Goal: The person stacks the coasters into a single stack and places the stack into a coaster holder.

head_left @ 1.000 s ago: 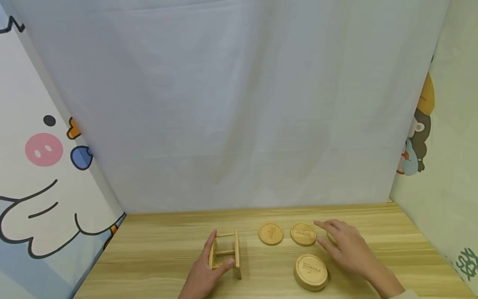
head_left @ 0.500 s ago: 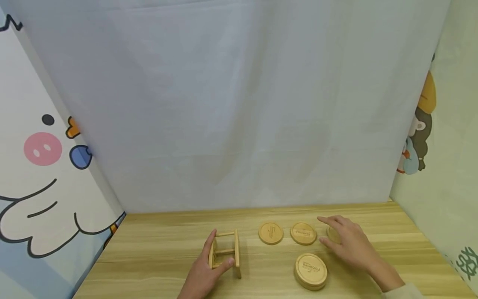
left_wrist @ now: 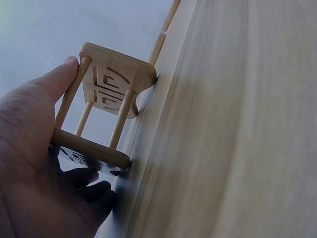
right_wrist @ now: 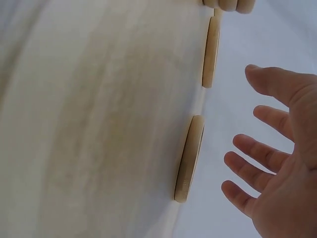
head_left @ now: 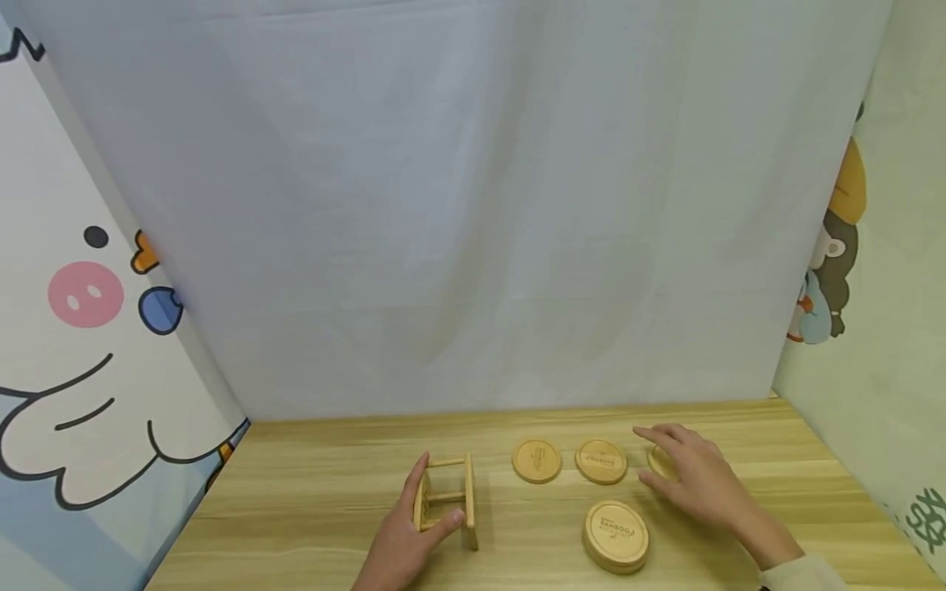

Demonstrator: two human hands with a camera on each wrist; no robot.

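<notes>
My left hand grips a small wooden coaster holder, two cut-out panels joined by round rods, standing on the table. In the left wrist view one digit lies along a rod of the coaster holder and the other fingers curl beneath the near panel. Fingers spread, my right hand hovers over a round wooden coaster, covering part of it. The right wrist view has that coaster flat on the table, apart from the fingertips. Nothing is in the right hand.
Two more coasters lie in the same row, a middle coaster and a left coaster. Nearer the front stands a stack of coasters with printed lettering. A pale curtain hangs behind the wood-grain table.
My right hand has shifted slightly to the right, away from the middle coaster, uncovering more of the coaster under it. My left hand and the coaster holder have stayed in place.
</notes>
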